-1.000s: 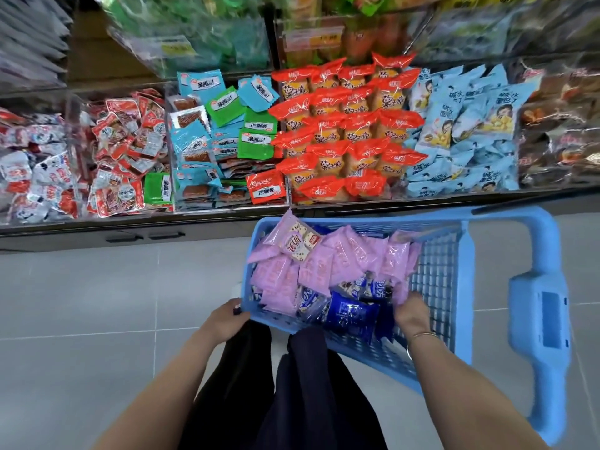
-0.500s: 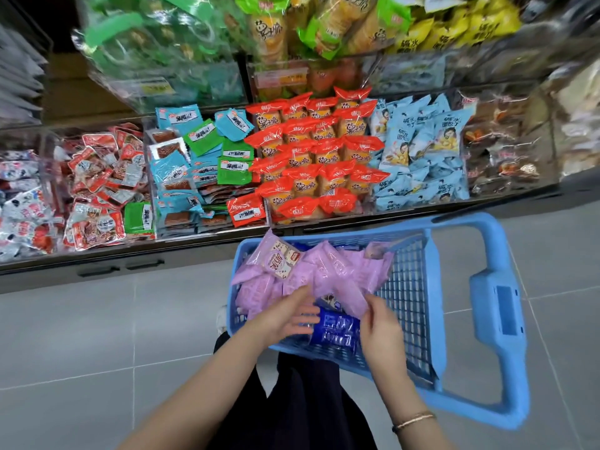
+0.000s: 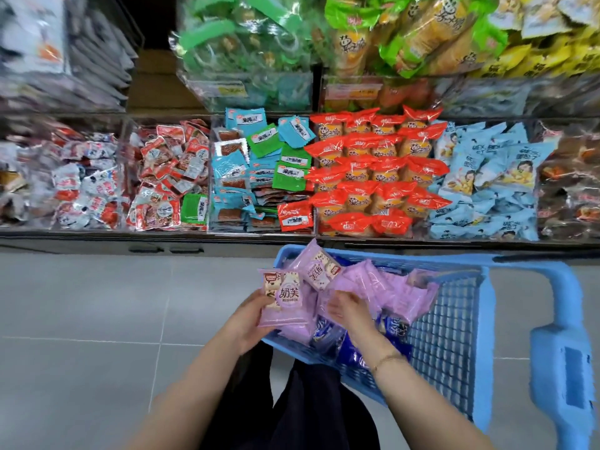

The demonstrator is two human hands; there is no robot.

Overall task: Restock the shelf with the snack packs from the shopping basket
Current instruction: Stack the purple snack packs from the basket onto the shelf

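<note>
Lower centre: left hand [image 3: 248,321] now grips purple pack [image 3: 285,298] lifted off basket [image 3: 454,323]; right hand [image 3: 347,308] on pile [image 3: 386,287], grip unclear. Shelving likely next.

Blue packs [image 3: 394,328] mostly beneath purple packs [image 3: 383,287]

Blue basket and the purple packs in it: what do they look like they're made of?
Blue basket: looks like rigid moulded plastic, matte; open lattice walls and a thick one-piece handle. Purple snack packs: probably thin plastic film, soft sheen; they crease and bulge like pillows, and the one the left hand holds has flat sealed edges.
</note>
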